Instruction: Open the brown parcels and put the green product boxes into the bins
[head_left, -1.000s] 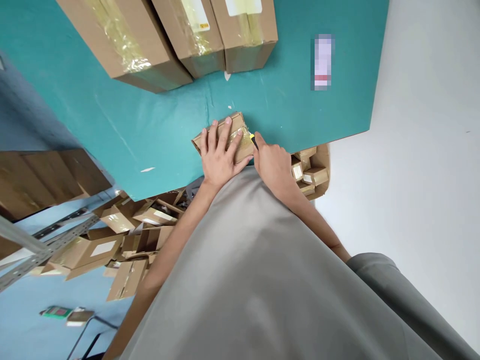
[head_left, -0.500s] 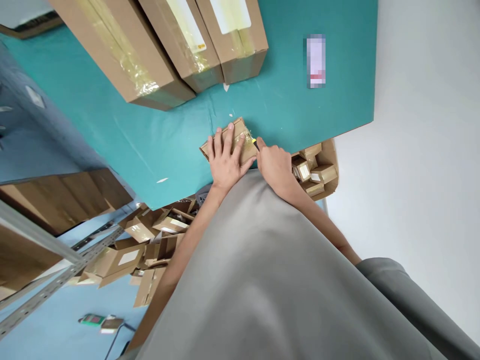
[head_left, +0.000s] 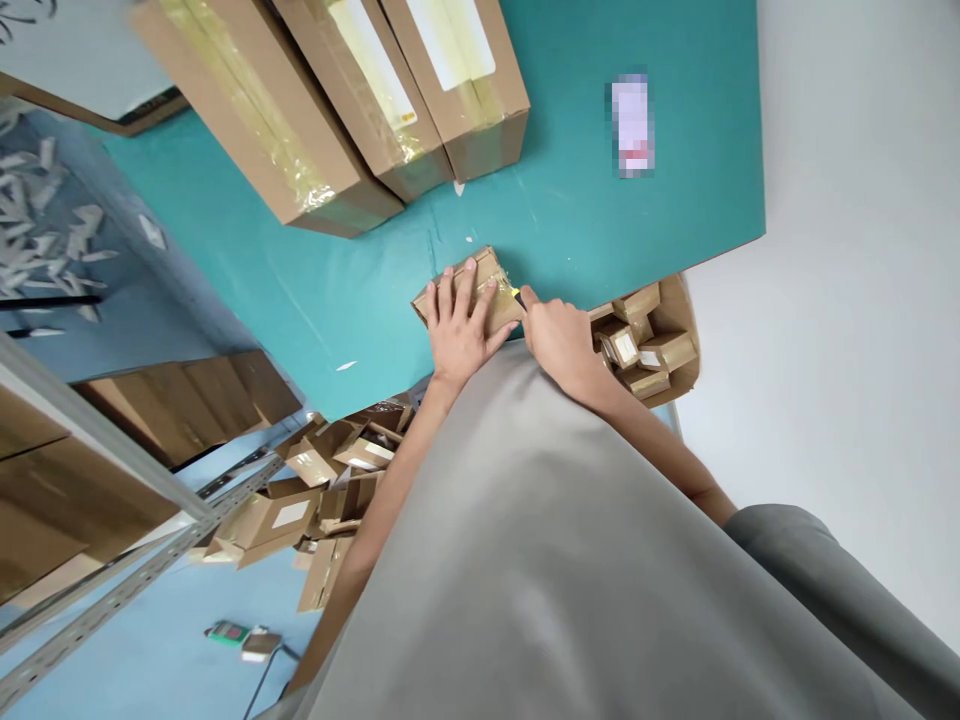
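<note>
A small cardboard box (head_left: 489, 268), closed with clear tape, lies on the green tabletop (head_left: 360, 310) close to its near edge. Spread over the box's top, my left hand (head_left: 459, 335) presses it with fingers apart. My right hand (head_left: 559, 335) is wrapped round a box cutter (head_left: 518, 298), whose yellow and black front end shows past the fingers. The cutter's tip is at the taped right end of the box. Its blade is too small to make out, and most of the handle is hidden in the hand.
Three large taped cartons (head_left: 337, 160) stand along the far side of the table. A pixelated pale object (head_left: 632, 125) lies at the right. Below the edge are a carton of small boxes (head_left: 679, 340) and a heap of opened boxes (head_left: 330, 500); metal shelving (head_left: 142, 580) stands left.
The whole view has shifted slightly, so things sit a little further right. Both hands keep their places on the box and cutter; any cutter movement is very small.
</note>
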